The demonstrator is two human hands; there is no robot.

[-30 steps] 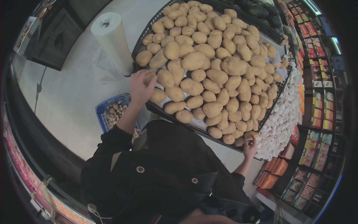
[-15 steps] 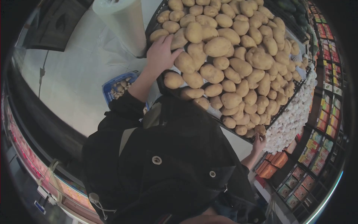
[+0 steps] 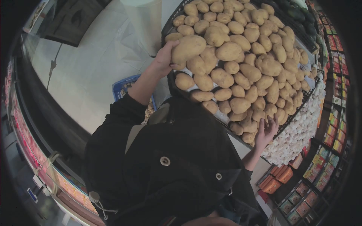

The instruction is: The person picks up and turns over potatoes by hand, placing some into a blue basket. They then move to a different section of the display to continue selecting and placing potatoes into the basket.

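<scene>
My left hand [image 3: 164,59] grips a large oval potato [image 3: 188,49] at the left edge of a heaped potato display, thumb over its top and the fingers mostly hidden. The held potato is raised over its neighbours. At the lower right of the heap [image 3: 250,72], my right hand [image 3: 266,133] rests with fingers spread and pointing up over small potatoes. Nothing shows in its grasp. A black crate rim [image 3: 172,83] borders the potatoes.
White garlic bulbs [image 3: 292,141] lie right of the potatoes. A large clear plastic bag roll [image 3: 145,26] stands at upper left. Below it on the floor sits a blue basket [image 3: 117,87] with small brown items. Dark green produce [image 3: 296,14] is at upper right, packaged-goods shelves [image 3: 320,162] further right.
My left hand has closed around the large potato and lifted it a little. My right hand has moved up off a potato at the corner, its fingers now spread. The view has shifted slightly.
</scene>
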